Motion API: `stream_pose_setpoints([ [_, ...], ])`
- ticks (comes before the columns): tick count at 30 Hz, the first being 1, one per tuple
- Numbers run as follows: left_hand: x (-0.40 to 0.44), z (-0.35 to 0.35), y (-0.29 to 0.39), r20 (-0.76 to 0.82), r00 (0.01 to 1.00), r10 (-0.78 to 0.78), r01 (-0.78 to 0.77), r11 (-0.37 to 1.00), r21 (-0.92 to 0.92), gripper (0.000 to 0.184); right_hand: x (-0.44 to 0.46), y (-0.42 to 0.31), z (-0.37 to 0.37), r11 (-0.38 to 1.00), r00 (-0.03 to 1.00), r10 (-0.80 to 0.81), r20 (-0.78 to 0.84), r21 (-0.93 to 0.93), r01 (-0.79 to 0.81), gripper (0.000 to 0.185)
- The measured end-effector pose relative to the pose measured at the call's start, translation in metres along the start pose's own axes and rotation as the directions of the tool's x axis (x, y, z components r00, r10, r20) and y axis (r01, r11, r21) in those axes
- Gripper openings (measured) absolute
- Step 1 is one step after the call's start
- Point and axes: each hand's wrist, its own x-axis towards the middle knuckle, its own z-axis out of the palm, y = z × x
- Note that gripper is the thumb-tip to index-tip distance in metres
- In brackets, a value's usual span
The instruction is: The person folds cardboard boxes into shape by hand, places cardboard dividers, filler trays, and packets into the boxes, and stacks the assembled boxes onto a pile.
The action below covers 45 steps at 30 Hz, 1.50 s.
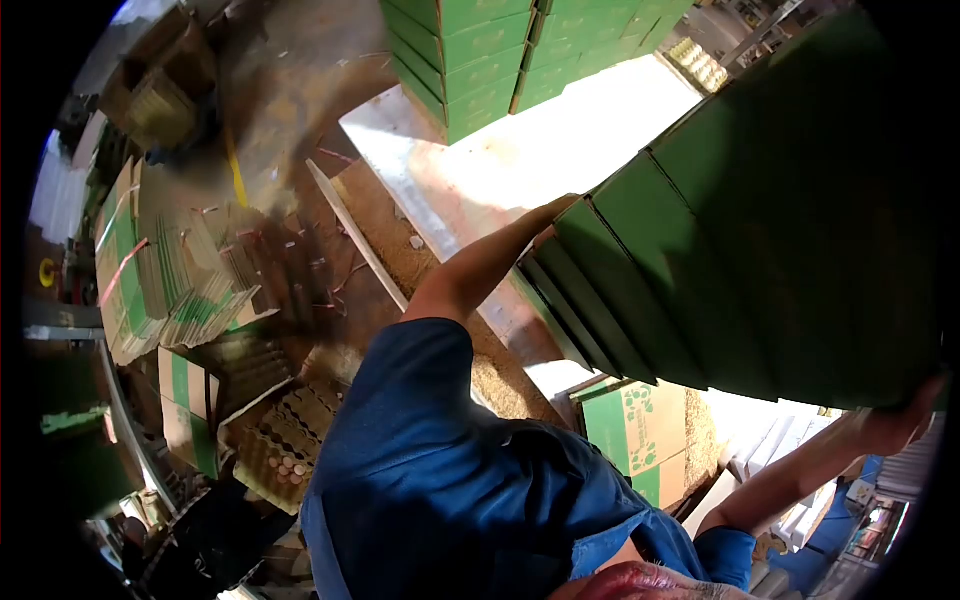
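A tall stack of green cardboard boxes [640, 230] fills the right side, tilted and in shadow, its edges stepped like a fan. My left arm reaches out to its far side; my left hand [568, 206] lies against the boxes there, its fingers mostly hidden behind them. At the near corner on the right, my right hand [900, 425] is closed on the stack's lower edge, partly lost in the dark rim of the view. Both hands bear on the same stack, one at either side.
More stacked green boxes [485, 60] stand ahead beside a sunlit strip of floor. A low board [355, 235] edges a sawdust-like patch. Bundled flat cartons [180, 270] and egg trays [290, 430] with several eggs lie left. A green-and-brown carton [640, 430] sits below the stack.
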Motion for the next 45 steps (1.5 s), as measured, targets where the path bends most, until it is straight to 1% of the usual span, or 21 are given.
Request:
stream_pose_setpoints([
  [11, -0.093, -0.009, -0.01, -0.232, 0.973, 0.009, -0.016, 0.999, -0.028, 0.038, 0.006, -0.012, -0.004, 0.996, 0.992, -0.06, -0.111, -0.078, 0.052, 0.038],
  [14, -0.145, -0.012, -0.022, -0.386, 0.922, -0.012, -0.006, 0.999, -0.047, 0.037, 0.015, -0.04, -0.01, 0.951, 0.989, -0.124, -0.081, -0.295, 0.094, 0.041],
  [16, -0.183, -0.006, -0.037, -0.587, 0.808, -0.052, 0.018, 0.998, -0.063, 0.036, 0.026, -0.062, 0.001, 0.993, 0.953, -0.122, -0.278, -0.029, 0.119, 0.036],
  [17, -0.206, 0.001, -0.047, -0.705, 0.705, -0.075, 0.023, 0.996, -0.084, 0.036, 0.027, -0.066, 0.004, 0.988, 0.934, -0.112, -0.34, 0.066, 0.143, 0.035],
  [19, -0.25, 0.032, -0.071, -0.829, 0.523, -0.199, 0.034, 0.976, -0.213, 0.035, 0.014, -0.058, 0.008, 0.995, 0.954, -0.026, -0.3, 0.088, 0.055, 0.029],
  [21, -0.29, 0.083, -0.092, -0.708, 0.518, -0.479, 0.091, 0.854, -0.512, 0.051, -0.004, -0.049, 0.011, 0.98, 0.958, 0.152, -0.241, 0.161, -0.115, 0.023],
  [23, -0.29, 0.15, -0.112, -0.413, 0.692, -0.592, -0.031, 0.547, -0.836, 0.077, 0.009, -0.048, 0.029, 0.938, 0.957, 0.17, -0.234, 0.337, -0.084, 0.019],
  [25, -0.27, 0.207, -0.101, -0.139, 0.781, -0.608, -0.058, 0.151, -0.987, 0.104, 0.015, -0.056, 0.039, 0.909, 0.949, 0.2, -0.243, 0.407, -0.087, 0.019],
  [27, -0.252, 0.238, -0.075, -0.166, 0.843, -0.511, -0.045, 0.242, -0.969, 0.115, 0.019, -0.062, 0.043, 0.888, 0.942, 0.225, -0.249, 0.451, -0.093, 0.019],
  [28, -0.244, 0.244, -0.078, -0.122, 0.878, -0.462, -0.081, 0.108, -0.991, 0.119, 0.021, -0.066, 0.045, 0.879, 0.94, 0.231, -0.252, 0.468, -0.09, 0.019],
  [29, -0.237, 0.25, -0.081, -0.171, 0.787, -0.593, -0.107, 0.142, -0.984, 0.121, 0.022, -0.068, 0.045, 0.868, 0.936, 0.242, -0.254, 0.487, -0.092, 0.019],
  [32, -0.245, 0.249, -0.068, -0.143, 0.836, -0.529, -0.091, 0.123, -0.988, 0.113, 0.024, -0.074, 0.043, 0.859, 0.927, 0.256, -0.272, 0.503, -0.09, 0.019],
  [34, -0.235, 0.263, -0.087, -0.097, 0.775, -0.625, -0.203, -0.1, -0.974, 0.077, 0.024, -0.079, 0.044, 0.863, 0.93, 0.24, -0.278, 0.499, -0.074, 0.019],
  [35, -0.228, 0.27, -0.098, -0.083, 0.776, -0.625, -0.198, -0.116, -0.973, 0.077, 0.024, -0.082, 0.043, 0.865, 0.928, 0.239, -0.284, 0.497, -0.071, 0.019],
  [36, -0.221, 0.281, -0.114, -0.244, 0.855, -0.457, -0.322, -0.099, -0.942, 0.063, 0.024, -0.086, 0.043, 0.869, 0.928, 0.233, -0.292, 0.491, -0.063, 0.019],
  [37, -0.218, 0.284, -0.115, -0.406, 0.875, -0.262, -0.444, -0.103, -0.89, 0.049, 0.025, -0.088, 0.045, 0.876, 0.926, 0.221, -0.305, 0.479, -0.051, 0.019],
  [38, -0.218, 0.282, -0.117, -0.356, 0.899, -0.254, -0.42, -0.274, -0.865, 0.024, 0.025, -0.09, 0.046, 0.883, 0.924, 0.208, -0.32, 0.467, -0.037, 0.019],
  [39, -0.219, 0.284, -0.108, -0.362, 0.871, -0.334, -0.453, -0.255, -0.854, 0.031, 0.026, -0.092, 0.047, 0.891, 0.92, 0.193, -0.34, 0.453, -0.019, 0.019],
  [42, -0.225, 0.282, -0.117, -0.256, 0.916, -0.308, -0.354, -0.323, -0.877, 0.035, 0.031, -0.1, 0.056, 0.907, 0.912, 0.155, -0.379, 0.421, 0.021, 0.02],
  [44, -0.223, 0.269, -0.119, -0.372, 0.905, -0.204, -0.391, -0.062, -0.918, 0.036, 0.041, -0.111, 0.066, 0.908, 0.9, 0.134, -0.414, 0.416, 0.056, 0.02],
  [45, -0.222, 0.261, -0.127, -0.378, 0.904, -0.2, -0.396, -0.061, -0.916, 0.036, 0.047, -0.117, 0.072, 0.907, 0.893, 0.129, -0.432, 0.416, 0.07, 0.021],
])
